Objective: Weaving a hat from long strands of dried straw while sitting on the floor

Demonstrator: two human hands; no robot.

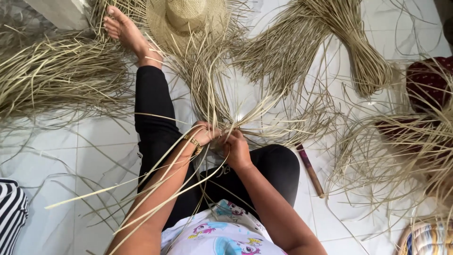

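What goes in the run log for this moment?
left hand: gripping straw strands | right hand: gripping same strands | straw hat: floor, beyond foot

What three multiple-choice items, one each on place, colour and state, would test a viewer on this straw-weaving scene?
1. Where does the woven hat lie?
A. beyond the foot
B. on the lap
C. on a chair

2. What colour is the floor?
A. white
B. green
C. black

3. What are the left hand and right hand doing?
A. resting open on the floor
B. gripping straw strands
C. holding the stick

Answers: 1 A, it lies at top by the bare foot; 2 A, pale tiles show; 3 B, both hands close on strands.
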